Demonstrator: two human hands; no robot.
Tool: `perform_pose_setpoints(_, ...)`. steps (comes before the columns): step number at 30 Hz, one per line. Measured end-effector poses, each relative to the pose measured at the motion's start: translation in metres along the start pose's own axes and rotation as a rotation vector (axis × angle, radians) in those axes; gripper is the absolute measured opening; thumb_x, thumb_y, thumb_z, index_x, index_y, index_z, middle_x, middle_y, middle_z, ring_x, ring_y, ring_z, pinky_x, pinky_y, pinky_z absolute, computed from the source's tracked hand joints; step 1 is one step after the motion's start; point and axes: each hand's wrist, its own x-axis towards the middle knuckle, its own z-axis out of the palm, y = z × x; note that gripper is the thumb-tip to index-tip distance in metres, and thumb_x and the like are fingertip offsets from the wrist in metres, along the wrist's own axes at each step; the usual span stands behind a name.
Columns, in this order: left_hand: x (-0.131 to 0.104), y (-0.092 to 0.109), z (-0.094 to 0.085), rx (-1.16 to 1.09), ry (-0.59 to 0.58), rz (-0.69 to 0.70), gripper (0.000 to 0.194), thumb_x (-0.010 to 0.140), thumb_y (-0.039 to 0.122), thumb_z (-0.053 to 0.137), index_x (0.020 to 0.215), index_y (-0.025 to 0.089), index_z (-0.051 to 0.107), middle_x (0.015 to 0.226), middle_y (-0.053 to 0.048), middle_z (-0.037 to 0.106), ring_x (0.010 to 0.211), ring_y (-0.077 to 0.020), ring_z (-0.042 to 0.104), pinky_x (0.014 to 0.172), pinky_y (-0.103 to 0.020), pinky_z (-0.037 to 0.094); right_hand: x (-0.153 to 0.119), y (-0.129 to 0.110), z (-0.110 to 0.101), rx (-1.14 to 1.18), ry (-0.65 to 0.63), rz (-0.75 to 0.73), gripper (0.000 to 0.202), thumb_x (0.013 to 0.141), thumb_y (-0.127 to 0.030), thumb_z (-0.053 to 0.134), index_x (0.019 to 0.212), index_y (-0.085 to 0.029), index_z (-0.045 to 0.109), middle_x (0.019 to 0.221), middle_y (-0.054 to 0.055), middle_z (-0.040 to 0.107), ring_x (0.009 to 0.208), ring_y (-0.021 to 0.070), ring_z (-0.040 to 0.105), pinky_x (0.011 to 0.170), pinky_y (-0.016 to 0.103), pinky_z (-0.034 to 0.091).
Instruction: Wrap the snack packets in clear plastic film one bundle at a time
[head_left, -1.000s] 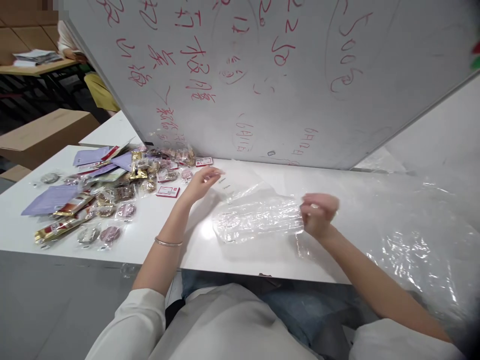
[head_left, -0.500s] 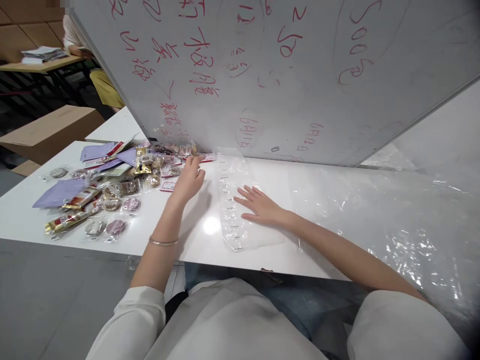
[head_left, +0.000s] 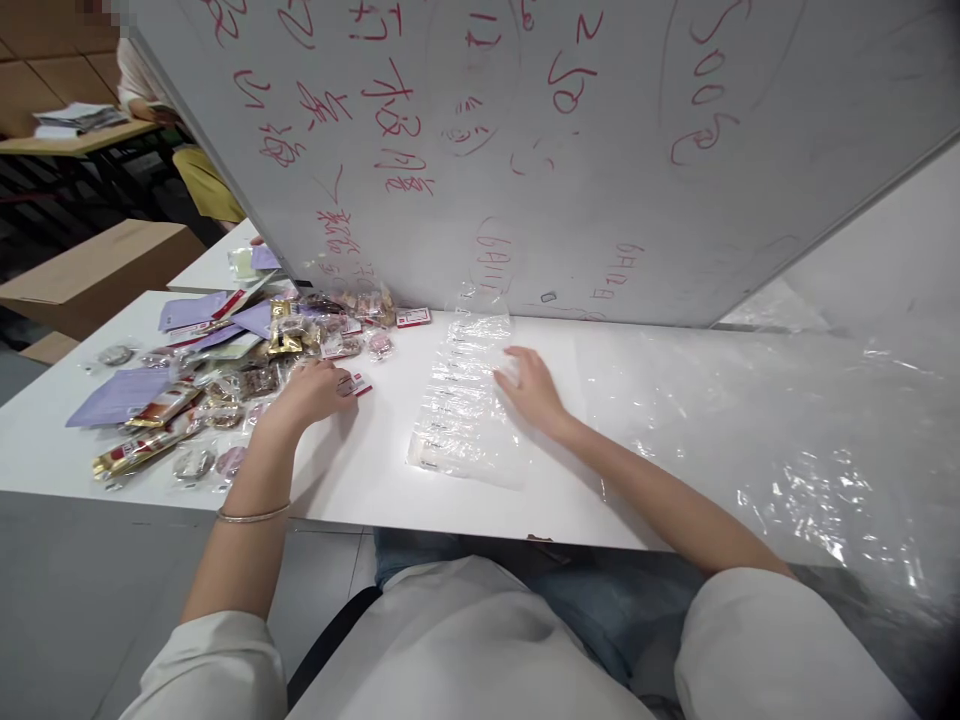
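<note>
My left hand (head_left: pixel 319 392) curls over a small red-and-white card (head_left: pixel 361 385) at the right side of a pile of small wrapped packets. The card sticks out from under its fingers, and the fingertips are partly hidden. My right hand (head_left: pixel 531 392) rests on the right part of a clear plastic strip of joined pouches (head_left: pixel 465 400), its fingers curved and thumb and fingers apart. Beyond the left hand sit a round pink wrapped piece (head_left: pixel 380 346) and another red-and-white card (head_left: pixel 413 317).
The pile holds purple pouches (head_left: pixel 120 397), gold sachets (head_left: pixel 139 452) and round wrapped pieces (head_left: pixel 193 462). A whiteboard (head_left: pixel 450 230) stands along the table's back. Clear plastic sheeting (head_left: pixel 750 430) covers the right side. A cardboard box (head_left: pixel 112 270) and a seated person (head_left: pixel 142 85) are at left.
My left hand has moved left and toward me, onto the card. My right hand has drawn in its spread fingers and shifted slightly. The plastic strip's near end has slid left and its surface wrinkled.
</note>
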Motion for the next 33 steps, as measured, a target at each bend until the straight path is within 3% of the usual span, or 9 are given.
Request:
perform_pose_setpoints(4,-0.012,0.033,-0.012,-0.292,0.133,0.212,0.046,0.088,0.045,0.053,0.121,0.015,0.062,0.114,-0.014,0.06,0.086,-0.0238,0.062,0.076,-0.035,0.049,0.03,0.02,-0.031,0.281,0.036,0.362,0.072,0.08,-0.043,0.065,0.144,-0.019,0.041,0.148,0.018,0.045,0.124,0.0294,0.054,0.103,0.045,0.044)
perform_pose_setpoints(9,-0.011,0.12,-0.014,-0.562,0.105,0.783,0.042,0.092,0.039,0.056,0.129,0.02,0.059,0.117,-0.01,0.058,0.094,-0.0202,0.062,0.083,-0.031,0.05,0.067,0.02,-0.035,0.381,-0.079,0.396,0.079,0.07,-0.043,0.077,0.139,-0.021,0.047,0.147,0.016,0.049,0.109,0.0243,0.06,0.092,0.037,0.048)
perform_pose_setpoints(13,0.002,0.157,0.006,-0.51,0.159,0.913,0.035,0.096,0.028,0.053,0.128,0.018,0.061,0.112,-0.012,0.061,0.102,-0.0237,0.06,0.088,-0.035,0.05,0.085,0.011,-0.026,0.475,-0.167,0.352,0.042,0.069,-0.036,0.076,0.105,-0.017,0.064,0.108,0.009,0.068,0.094,0.0201,0.06,0.087,0.034,0.047)
perform_pose_setpoints(18,0.005,0.151,0.021,-0.582,0.159,0.924,0.039,0.1,0.035,0.049,0.135,0.02,0.057,0.122,-0.014,0.057,0.124,-0.027,0.055,0.1,-0.038,0.046,0.08,0.001,-0.027,0.631,-0.312,0.271,0.023,0.068,-0.028,0.076,0.082,-0.019,0.06,0.09,0.003,0.066,0.085,0.0156,0.061,0.079,0.03,0.05)
perform_pose_setpoints(23,0.003,0.149,0.023,-0.608,0.12,0.904,0.041,0.1,0.036,0.049,0.137,0.018,0.057,0.125,-0.016,0.056,0.129,-0.0289,0.053,0.102,-0.037,0.045,0.077,-0.003,-0.057,0.718,-0.404,0.253,0.045,0.069,-0.024,0.081,0.107,-0.019,0.057,0.099,0.006,0.067,0.077,0.0138,0.06,0.066,0.027,0.05)
perform_pose_setpoints(26,0.004,0.152,0.024,-0.621,0.106,0.894,0.041,0.1,0.034,0.049,0.137,0.018,0.057,0.127,-0.016,0.056,0.13,-0.0295,0.053,0.102,-0.038,0.046,0.079,-0.002,-0.077,0.48,-0.186,0.247,0.064,0.071,-0.024,0.08,0.127,-0.018,0.05,0.099,0.007,0.066,0.08,0.0164,0.061,0.07,0.031,0.053)
perform_pose_setpoints(30,0.0,0.146,0.015,-0.624,0.098,0.864,0.044,0.099,0.037,0.051,0.139,0.019,0.054,0.143,-0.016,0.052,0.14,-0.0308,0.044,0.11,-0.043,0.041,0.05,-0.004,-0.087,-0.133,0.252,0.022,0.072,0.079,-0.022,0.069,0.144,-0.016,0.039,0.135,0.019,0.053,0.122,0.0322,0.055,0.101,0.054,0.046)
perform_pose_setpoints(31,-0.002,0.141,0.01,-0.64,0.099,0.844,0.044,0.1,0.037,0.049,0.14,0.021,0.052,0.147,-0.015,0.049,0.142,-0.0294,0.041,0.113,-0.044,0.039,0.035,-0.005,-0.085,-0.261,0.263,-0.092,0.071,0.081,-0.023,0.067,0.146,-0.016,0.039,0.143,0.02,0.048,0.13,0.0349,0.048,0.107,0.057,0.04)
perform_pose_setpoints(33,-0.008,0.126,0.0,-0.683,0.092,0.792,0.041,0.103,0.033,0.04,0.14,0.022,0.051,0.151,-0.011,0.047,0.145,-0.0244,0.038,0.117,-0.042,0.035,-0.001,-0.007,-0.079,-0.377,0.069,-0.34,0.066,0.086,-0.03,0.063,0.147,-0.017,0.042,0.148,0.019,0.047,0.137,0.0352,0.044,0.111,0.058,0.037)
